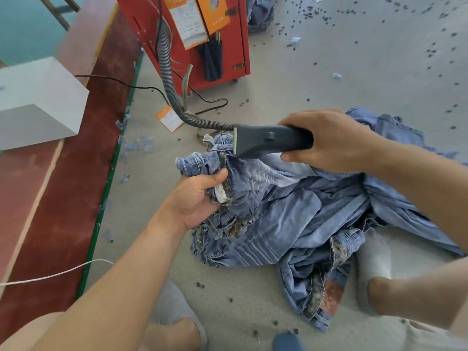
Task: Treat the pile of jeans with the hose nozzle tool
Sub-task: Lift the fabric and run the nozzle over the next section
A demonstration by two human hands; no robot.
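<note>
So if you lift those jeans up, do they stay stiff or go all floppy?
Probably floppy: the jeans lie crumpled in soft folds, and the waistband bunches where the left hand grips it. The pile likely feels heavy, since several thick denim layers overlap. They shouldn't slip much; the cloth looks rough, and the right hand holding the nozzle is not needed to steady them.

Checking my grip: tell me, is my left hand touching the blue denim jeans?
Touching: head view shows the left hand gripping the blue denim jeans waistband.
</note>
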